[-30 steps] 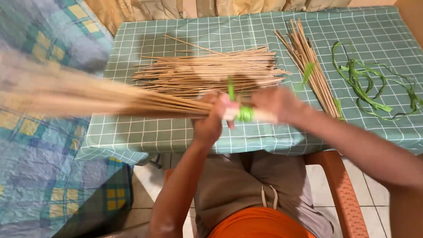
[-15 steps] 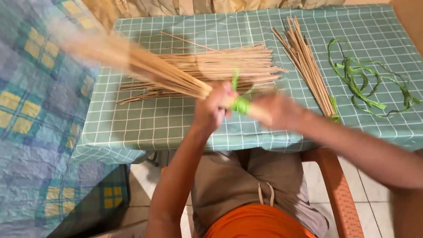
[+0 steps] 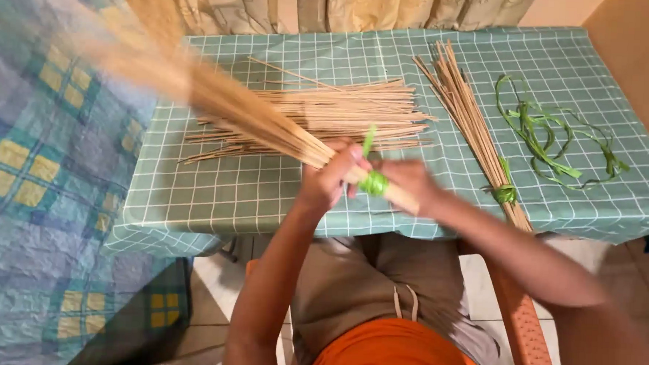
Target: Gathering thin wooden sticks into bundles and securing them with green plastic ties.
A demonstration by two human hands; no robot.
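Observation:
Both my hands hold a thick bundle of thin tan sticks (image 3: 254, 117) over the table's front edge. My left hand (image 3: 328, 177) grips the bundle just above a green strip binding (image 3: 373, 182) wound round its base. My right hand (image 3: 412, 185) is closed on the bundle's butt end beside the binding. The bundle's long end points up and to the left and is blurred by motion. A short green strip end (image 3: 369, 140) sticks up from the binding.
A green checked cloth covers the table (image 3: 214, 199). On it lie a loose pile of sticks (image 3: 342, 114), a second tied stick bundle (image 3: 473, 123) and loose green leaf strips (image 3: 552, 138). A blue checked bedspread (image 3: 39, 192) fills the left; curtains hang behind. I sit on an orange chair (image 3: 519, 322).
The bundle's long end has swung upward, from pointing left and level to pointing up-left. Both hands have kept their grip at the green binding.

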